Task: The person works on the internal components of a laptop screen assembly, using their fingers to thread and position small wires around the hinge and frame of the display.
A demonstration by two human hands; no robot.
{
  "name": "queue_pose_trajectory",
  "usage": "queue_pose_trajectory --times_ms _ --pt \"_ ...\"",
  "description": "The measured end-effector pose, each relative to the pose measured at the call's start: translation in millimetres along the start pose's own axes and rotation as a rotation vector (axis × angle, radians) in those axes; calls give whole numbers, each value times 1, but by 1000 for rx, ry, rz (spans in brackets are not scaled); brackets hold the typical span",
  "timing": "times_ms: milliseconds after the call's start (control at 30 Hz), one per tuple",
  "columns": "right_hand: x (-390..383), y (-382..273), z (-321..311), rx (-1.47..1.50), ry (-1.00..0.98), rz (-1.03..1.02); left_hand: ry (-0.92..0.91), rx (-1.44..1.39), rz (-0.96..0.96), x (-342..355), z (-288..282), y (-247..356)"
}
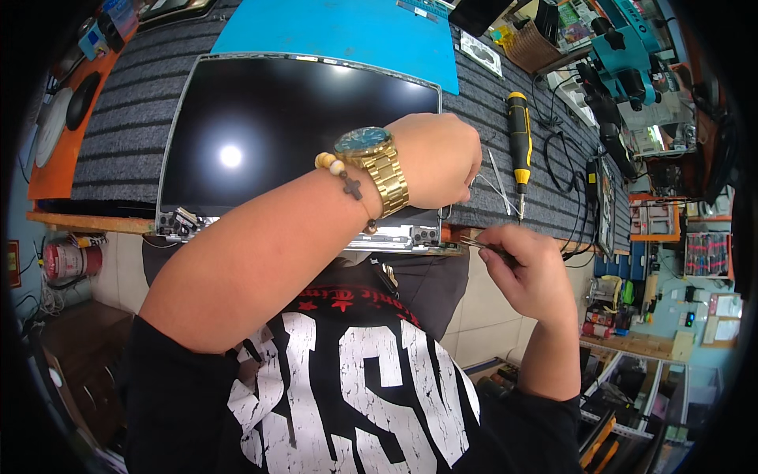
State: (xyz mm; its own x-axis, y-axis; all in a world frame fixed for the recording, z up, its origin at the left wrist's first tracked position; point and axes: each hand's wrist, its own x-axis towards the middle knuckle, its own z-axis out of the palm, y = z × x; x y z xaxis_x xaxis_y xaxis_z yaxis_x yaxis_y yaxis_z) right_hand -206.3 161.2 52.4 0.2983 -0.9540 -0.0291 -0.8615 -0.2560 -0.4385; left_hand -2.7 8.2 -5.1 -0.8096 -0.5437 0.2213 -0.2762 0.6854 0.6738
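Observation:
A laptop screen panel [292,134], dark and glossy with its thin silver frame exposed, lies at the front edge of the bench. Across its lower right corner reaches my left hand [438,158], fingers curled downward; whatever they grip is hidden beneath it. Thin whitish strips [499,186] lie just beyond those fingers. My right hand [525,265] is closed around dark tweezers [493,250], whose tips point left toward the panel's lower right corner. A gold watch [387,170] and a beaded bracelet [338,167] circle my left wrist.
A yellow-and-black screwdriver [518,142] rests on the grey ribbed mat [134,118], right of the panel. Behind the panel is a blue work mat [332,31]. Black cables [559,162] curl at the right, below a teal microscope [628,59]. An open electronic device [602,205] stands at the right edge.

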Motion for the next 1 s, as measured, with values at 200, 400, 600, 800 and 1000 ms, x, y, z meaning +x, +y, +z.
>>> queue_pose_trajectory --times_ms 200,400,600,800,1000 --pt "-5 7 11 69 60 19 31 10 -45 0 2 4" --pt "-2 9 15 54 117 -42 0 -13 -40 -12 -16 14" --pt "3 9 13 -47 181 -113 209 92 -17 -59 -32 24" --pt "18 10 9 -231 237 -288 215 189 -90 -114 -26 39" --pt "26 11 9 -367 199 -420 276 280 -7 -136 5 33"
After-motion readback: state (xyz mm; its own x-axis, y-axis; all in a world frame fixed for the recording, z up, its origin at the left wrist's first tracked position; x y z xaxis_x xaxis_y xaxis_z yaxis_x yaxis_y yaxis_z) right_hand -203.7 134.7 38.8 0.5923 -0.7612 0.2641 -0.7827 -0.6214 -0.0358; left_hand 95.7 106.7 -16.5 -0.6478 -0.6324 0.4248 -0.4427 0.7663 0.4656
